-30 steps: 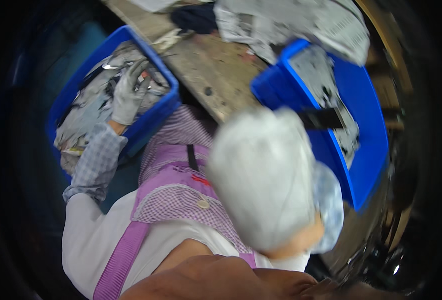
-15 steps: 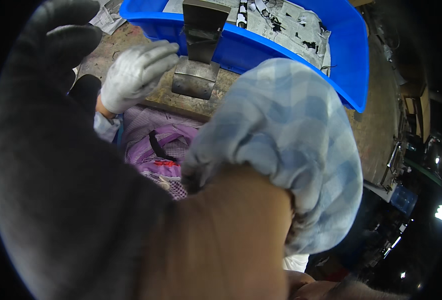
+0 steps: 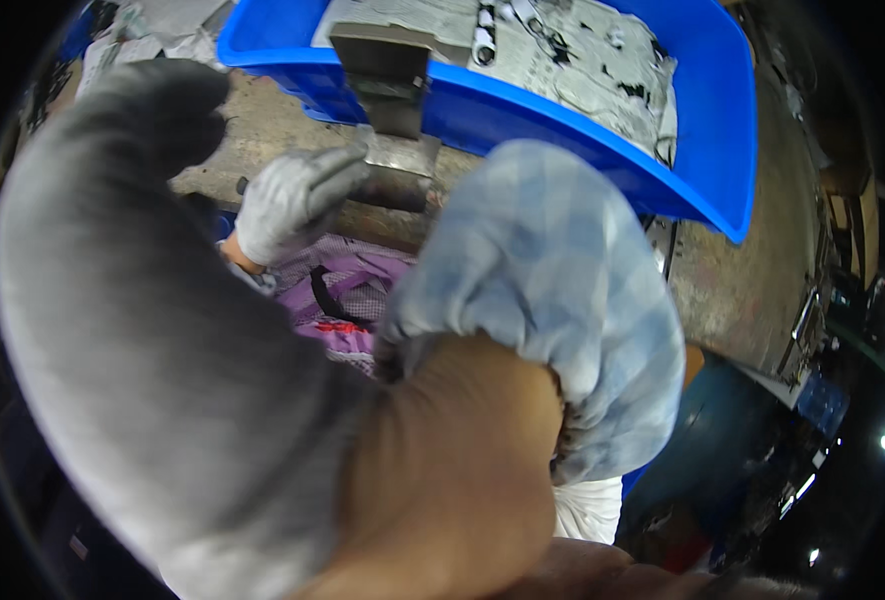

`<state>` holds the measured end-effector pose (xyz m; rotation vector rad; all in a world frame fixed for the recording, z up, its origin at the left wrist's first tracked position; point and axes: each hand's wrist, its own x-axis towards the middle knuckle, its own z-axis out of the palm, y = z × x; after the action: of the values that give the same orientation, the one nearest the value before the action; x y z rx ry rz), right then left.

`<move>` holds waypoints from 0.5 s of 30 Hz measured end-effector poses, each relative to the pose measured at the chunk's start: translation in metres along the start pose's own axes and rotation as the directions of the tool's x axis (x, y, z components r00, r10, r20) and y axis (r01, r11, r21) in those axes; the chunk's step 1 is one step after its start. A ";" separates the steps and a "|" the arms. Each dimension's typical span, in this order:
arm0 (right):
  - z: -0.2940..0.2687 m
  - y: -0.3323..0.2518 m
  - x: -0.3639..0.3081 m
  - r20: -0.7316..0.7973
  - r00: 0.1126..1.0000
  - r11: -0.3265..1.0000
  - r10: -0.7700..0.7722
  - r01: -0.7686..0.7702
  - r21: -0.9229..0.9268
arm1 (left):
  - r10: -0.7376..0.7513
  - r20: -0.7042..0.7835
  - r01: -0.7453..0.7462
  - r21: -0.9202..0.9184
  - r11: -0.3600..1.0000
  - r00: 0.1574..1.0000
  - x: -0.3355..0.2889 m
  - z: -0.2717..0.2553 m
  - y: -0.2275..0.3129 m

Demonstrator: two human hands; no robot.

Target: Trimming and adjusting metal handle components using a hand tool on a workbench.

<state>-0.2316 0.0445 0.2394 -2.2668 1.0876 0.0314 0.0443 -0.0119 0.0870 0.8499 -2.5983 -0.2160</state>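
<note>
My right hand (image 3: 162,330), in a grey-white glove, is raised very close in front of the view and looks large and blurred. Its fingers stretch toward the upper left, with nothing seen in them; some are hidden. A bare wrist and a blue checked sleeve (image 3: 552,270) lead to it. Farther off, my left hand (image 3: 297,200) wears a white glove. Its fingers lie stretched and side by side, the tips at the base of a dark metal stand (image 3: 382,85) with an upright plate and curved foot. Whether they touch it I cannot tell.
A blue plastic tub (image 3: 582,140) stands on the worn bench (image 3: 732,300), lined with printed paper (image 3: 582,75) that holds black scraps. Purple checked cloth (image 3: 352,275) lies below the bench edge. Crumpled paper (image 3: 162,25) sits at the far left.
The view has shifted, so the tub and stand sit differently in it. My right hand's fingers have come lower. My left hand has moved slightly nearer me along the stand's foot.
</note>
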 end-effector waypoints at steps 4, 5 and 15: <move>-0.006 0.026 -0.010 0.029 1.000 0.995 -0.008 0.005 0.104 | -0.006 -0.092 0.007 0.003 1.000 0.996 0.007 0.006 0.017; -0.014 0.027 -0.014 0.030 0.999 0.990 -0.012 0.008 0.143 | -0.008 -0.107 0.009 0.009 1.000 0.994 0.004 -0.002 0.021; -0.016 0.056 -0.006 0.076 0.994 0.912 -0.076 0.038 0.409 | -0.139 0.027 0.140 -0.037 0.989 0.990 -0.005 0.002 0.027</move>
<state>-0.2797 0.0134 0.2250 -1.8988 0.8838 -0.1071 0.0326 0.0124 0.0910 1.0227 -2.5504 -0.3168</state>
